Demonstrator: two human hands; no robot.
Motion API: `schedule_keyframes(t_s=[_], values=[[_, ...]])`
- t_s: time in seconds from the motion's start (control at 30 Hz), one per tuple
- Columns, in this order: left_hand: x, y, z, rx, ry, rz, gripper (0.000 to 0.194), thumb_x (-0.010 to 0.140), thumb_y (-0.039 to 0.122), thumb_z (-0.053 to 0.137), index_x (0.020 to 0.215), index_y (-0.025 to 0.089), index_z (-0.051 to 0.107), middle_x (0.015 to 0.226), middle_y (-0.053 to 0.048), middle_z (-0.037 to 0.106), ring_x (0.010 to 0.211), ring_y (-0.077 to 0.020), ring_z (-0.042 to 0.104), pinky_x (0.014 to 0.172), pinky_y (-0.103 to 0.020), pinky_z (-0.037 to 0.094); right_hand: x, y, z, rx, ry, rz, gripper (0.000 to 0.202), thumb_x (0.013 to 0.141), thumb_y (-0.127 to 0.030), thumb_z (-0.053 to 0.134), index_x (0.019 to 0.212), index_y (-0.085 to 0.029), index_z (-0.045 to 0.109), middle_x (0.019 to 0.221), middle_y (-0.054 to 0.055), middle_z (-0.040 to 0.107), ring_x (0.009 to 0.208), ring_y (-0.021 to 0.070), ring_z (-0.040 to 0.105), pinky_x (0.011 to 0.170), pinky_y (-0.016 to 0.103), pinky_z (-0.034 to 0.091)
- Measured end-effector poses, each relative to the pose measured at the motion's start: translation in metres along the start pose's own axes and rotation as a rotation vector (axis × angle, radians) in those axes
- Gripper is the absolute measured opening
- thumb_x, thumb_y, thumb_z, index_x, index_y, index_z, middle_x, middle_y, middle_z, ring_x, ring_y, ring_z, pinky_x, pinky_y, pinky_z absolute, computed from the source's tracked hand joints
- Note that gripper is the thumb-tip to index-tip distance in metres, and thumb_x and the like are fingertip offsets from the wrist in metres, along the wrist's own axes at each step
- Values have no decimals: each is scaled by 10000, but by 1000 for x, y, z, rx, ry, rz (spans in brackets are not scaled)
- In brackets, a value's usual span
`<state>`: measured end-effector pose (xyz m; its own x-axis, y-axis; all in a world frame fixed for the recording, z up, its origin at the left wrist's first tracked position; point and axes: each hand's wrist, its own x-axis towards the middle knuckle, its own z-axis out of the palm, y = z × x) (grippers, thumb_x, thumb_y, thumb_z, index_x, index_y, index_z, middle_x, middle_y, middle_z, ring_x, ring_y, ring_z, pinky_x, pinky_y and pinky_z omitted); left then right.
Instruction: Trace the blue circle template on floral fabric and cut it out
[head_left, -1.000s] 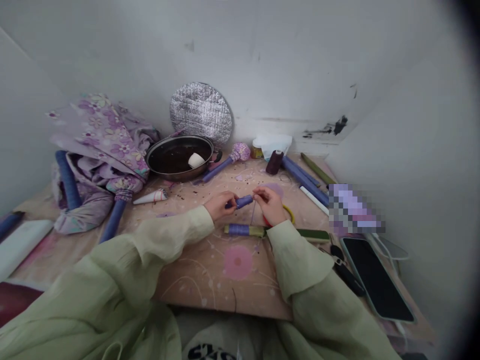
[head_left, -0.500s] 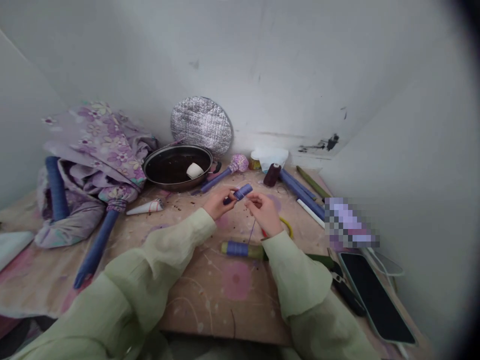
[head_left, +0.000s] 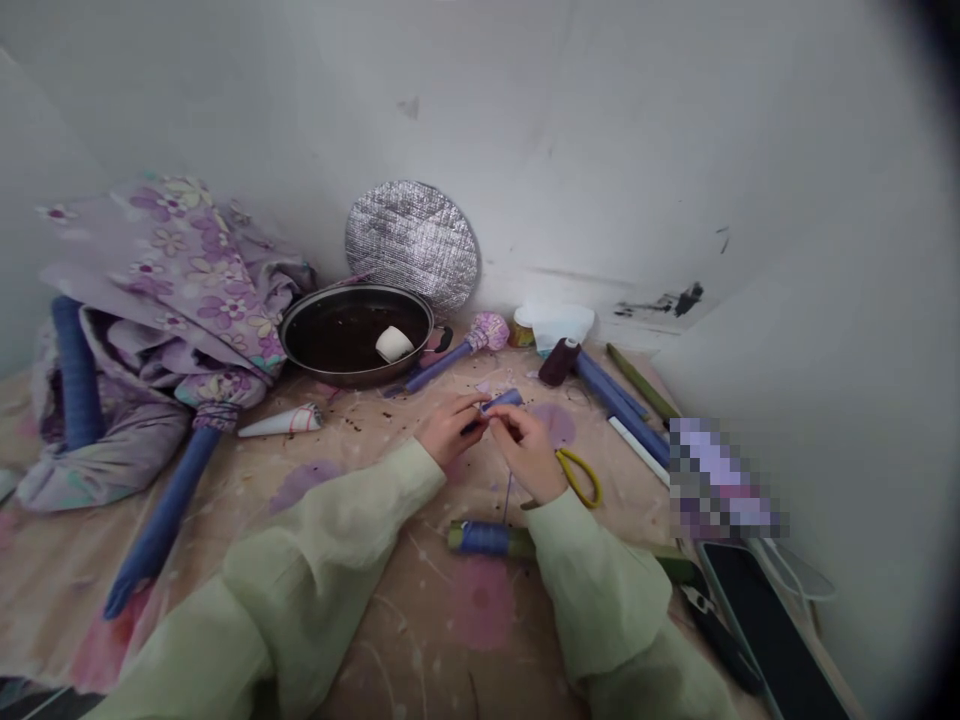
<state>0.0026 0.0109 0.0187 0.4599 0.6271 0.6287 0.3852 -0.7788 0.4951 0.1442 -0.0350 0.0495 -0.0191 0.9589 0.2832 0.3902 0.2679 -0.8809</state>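
In my left hand [head_left: 448, 432], the fingers are closed around a small blue roll [head_left: 505, 400], whose far end sticks out past the fingertips. My right hand [head_left: 531, 455] is beside it, with thumb and fingers pinched together near the roll's side. A thin blue thread [head_left: 509, 490] runs down from the right hand toward a green stick [head_left: 519, 543] with a thick band of blue thread [head_left: 484, 537] wound on it. This stick lies under the right forearm, partly hidden by the sleeve. A yellow handle loop [head_left: 582, 480] lies just right of the right hand.
Behind the hands are a dark pan [head_left: 345, 378] holding a white object, a silver round pad [head_left: 412, 240] and a dark thread cone [head_left: 559, 362]. Flowered cloth [head_left: 187, 240] is heaped left. Blue rods [head_left: 619, 405], black-handled pliers [head_left: 724, 640] and a phone [head_left: 780, 630] lie right.
My view has shifted slightly. The two hands have come closer together, and my right fingers now cover part of the blue roll. More of the yellow handle loop shows.
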Motion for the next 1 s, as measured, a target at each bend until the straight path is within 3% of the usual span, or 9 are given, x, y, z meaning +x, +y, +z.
schedule_keyframes(t_s=[0.1, 0.27, 0.5, 0.73, 1.0], values=[[-6, -10, 8, -29, -31, -36, 94, 792, 191, 501, 734, 161, 568, 998, -110, 645, 942, -179, 598, 818, -344, 482, 1, 3, -2, 5, -12, 31, 170, 768, -285, 495, 840, -193, 619, 680, 11, 615, 583, 145, 529, 550, 258, 405], [-13, -26, 17, -55, -38, -147, 49, 766, 171, 527, 733, 162, 563, 848, -69, 660, 819, -156, 615, 776, -305, 487, 10, 24, -7, 42, 80, 127, 192, 742, -353, 523, 729, -177, 598, 587, -5, 559, 531, 136, 489, 499, 248, 360], [-9, -28, 13, 26, -25, -343, 79, 831, 207, 436, 843, 163, 501, 921, -80, 606, 845, -165, 577, 759, -305, 455, 17, 51, -9, 102, 175, 177, 282, 760, -451, 478, 770, -187, 576, 584, -4, 552, 542, 140, 509, 474, 244, 374], [-11, -39, 8, 191, -112, -558, 90, 856, 242, 374, 876, 185, 440, 640, -38, 567, 530, -166, 530, 566, -290, 390, 17, 55, -8, 153, 183, 197, 264, 748, -454, 501, 736, -197, 560, 534, -18, 514, 504, 133, 495, 441, 238, 367], [-11, -31, 8, 237, -246, -629, 171, 874, 290, 317, 927, 170, 425, 638, -52, 587, 526, -179, 537, 566, -290, 381, 17, 46, -7, 248, 249, 256, 257, 794, -466, 443, 782, -212, 479, 456, -82, 367, 344, 84, 346, 337, 204, 267]])
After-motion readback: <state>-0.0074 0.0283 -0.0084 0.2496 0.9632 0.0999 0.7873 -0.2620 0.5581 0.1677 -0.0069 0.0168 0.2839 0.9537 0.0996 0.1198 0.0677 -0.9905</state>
